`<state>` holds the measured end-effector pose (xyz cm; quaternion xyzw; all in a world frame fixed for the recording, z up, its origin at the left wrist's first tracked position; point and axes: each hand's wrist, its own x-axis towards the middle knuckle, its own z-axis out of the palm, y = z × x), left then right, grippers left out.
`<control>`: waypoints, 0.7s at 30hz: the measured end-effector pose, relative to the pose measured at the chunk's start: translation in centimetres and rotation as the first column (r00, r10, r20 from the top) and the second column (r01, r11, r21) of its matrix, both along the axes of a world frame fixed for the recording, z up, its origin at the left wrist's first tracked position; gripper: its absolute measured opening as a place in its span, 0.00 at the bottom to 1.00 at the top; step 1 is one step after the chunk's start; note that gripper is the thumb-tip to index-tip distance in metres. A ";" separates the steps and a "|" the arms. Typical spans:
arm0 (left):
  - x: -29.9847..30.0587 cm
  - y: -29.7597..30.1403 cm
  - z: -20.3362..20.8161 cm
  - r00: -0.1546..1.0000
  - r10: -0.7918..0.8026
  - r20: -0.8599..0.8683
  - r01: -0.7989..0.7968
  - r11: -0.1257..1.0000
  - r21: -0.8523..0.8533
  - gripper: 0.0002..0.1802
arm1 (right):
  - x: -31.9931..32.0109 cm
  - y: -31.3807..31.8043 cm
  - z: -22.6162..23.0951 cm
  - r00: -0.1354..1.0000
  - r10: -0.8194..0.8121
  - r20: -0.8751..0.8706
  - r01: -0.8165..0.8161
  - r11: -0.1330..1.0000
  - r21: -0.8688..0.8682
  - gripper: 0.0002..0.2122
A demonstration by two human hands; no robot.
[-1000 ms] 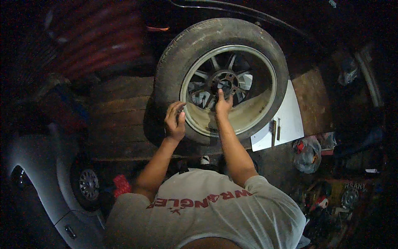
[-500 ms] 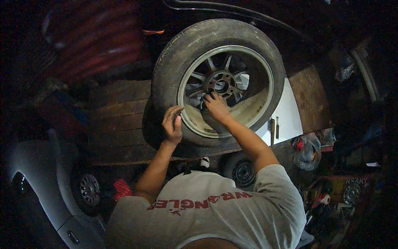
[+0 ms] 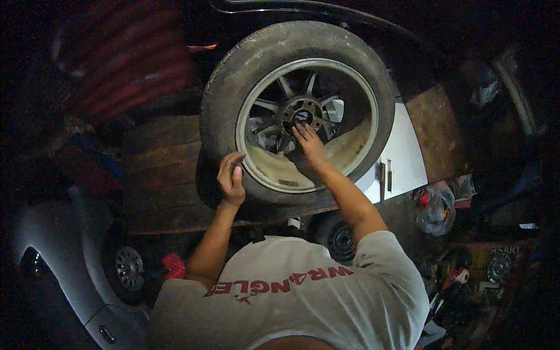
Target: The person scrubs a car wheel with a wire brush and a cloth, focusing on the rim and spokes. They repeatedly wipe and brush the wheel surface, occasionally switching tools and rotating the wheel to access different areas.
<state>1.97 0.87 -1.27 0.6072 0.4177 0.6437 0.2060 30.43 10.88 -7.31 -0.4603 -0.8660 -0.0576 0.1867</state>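
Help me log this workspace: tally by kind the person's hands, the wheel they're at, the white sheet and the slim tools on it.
Hands (left hand, right hand): 2
Wheel: 1
White sheet: 1
Slim tools: 2
Total: 6

A dim car workshop
A wheel (image 3: 291, 109) rests on a plank bench (image 3: 163, 166) near two tools (image 3: 382, 179); a second wheel (image 3: 341, 241) sits lower, a grey car (image 3: 70, 251) at left.

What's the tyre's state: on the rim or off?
On: the dark tyre encircles the pale rim, with no open gap showing between them. Whether it's inflated, cannot tell.
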 end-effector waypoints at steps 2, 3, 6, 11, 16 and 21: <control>0.1 0.0 0.2 0.999 0.024 0.029 -0.024 1.000 -0.004 0.19 | 0.4 -1.0 2.6 0.998 0.054 -0.019 -0.056 0.995 -0.085 0.40; 0.2 -0.1 0.0 0.999 0.031 0.039 -0.030 0.999 -0.025 0.19 | 0.6 -1.2 3.2 0.997 0.058 -0.057 -0.065 0.990 -0.122 0.40; 1.1 -0.2 -0.5 0.995 0.075 0.062 -0.071 0.995 -0.064 0.19 | 0.0 -0.5 3.5 0.985 0.104 -0.141 -0.118 0.988 -0.099 0.38; 2.7 -0.6 0.5 0.987 0.136 0.091 -0.131 0.990 -0.058 0.19 | -3.3 -0.7 2.3 0.993 -0.017 -0.114 0.009 0.997 -0.072 0.27; 3.6 -0.7 0.1 0.982 0.173 0.079 -0.169 0.984 -0.055 0.18 | -5.0 -1.4 1.5 0.987 -0.152 0.057 0.153 0.988 -0.024 0.23; 4.6 -0.6 0.5 0.981 0.189 0.044 -0.187 0.982 -0.039 0.18 | -2.8 0.6 3.9 0.985 0.074 0.157 -0.039 0.977 -0.210 0.20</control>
